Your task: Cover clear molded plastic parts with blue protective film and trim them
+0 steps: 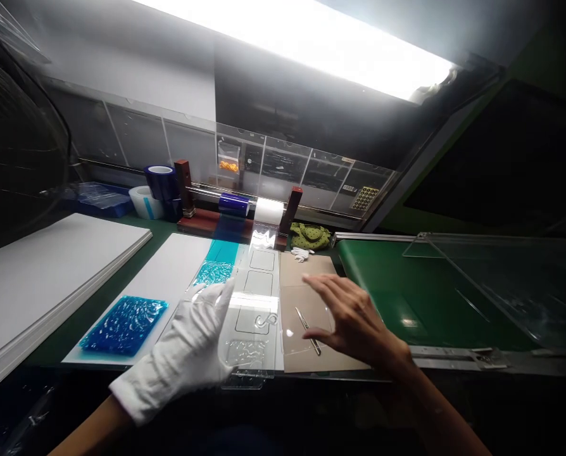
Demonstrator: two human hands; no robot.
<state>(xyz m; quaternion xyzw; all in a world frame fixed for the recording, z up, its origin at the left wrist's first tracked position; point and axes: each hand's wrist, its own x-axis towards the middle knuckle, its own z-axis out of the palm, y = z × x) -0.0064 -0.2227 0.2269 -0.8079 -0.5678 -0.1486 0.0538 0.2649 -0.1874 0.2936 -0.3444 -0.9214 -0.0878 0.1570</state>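
Note:
My left hand [190,342], in a white glove, is over the left edge of a clear film strip [257,294] printed with dark rounded rectangles. Its thumb and fingers are apart, with nothing visibly gripped. My bare right hand [347,316] hovers with fingers stretched over a brown board [330,364]. On that board, near my right thumb, lies a slim metal tool [314,339], perhaps a craft knife or tweezers. Left of the clear strip a turquoise film strip [216,271] runs down from the rollers. A clear flat piece [245,380] overhangs the front edge.
A wooden stand [183,190] carries a blue film roll [234,204] and a white roll [268,211]. Blue film pieces [126,326] lie on a white sheet [169,266]. White sheets [50,266] are stacked at left. A green conveyor belt [397,285] is at right.

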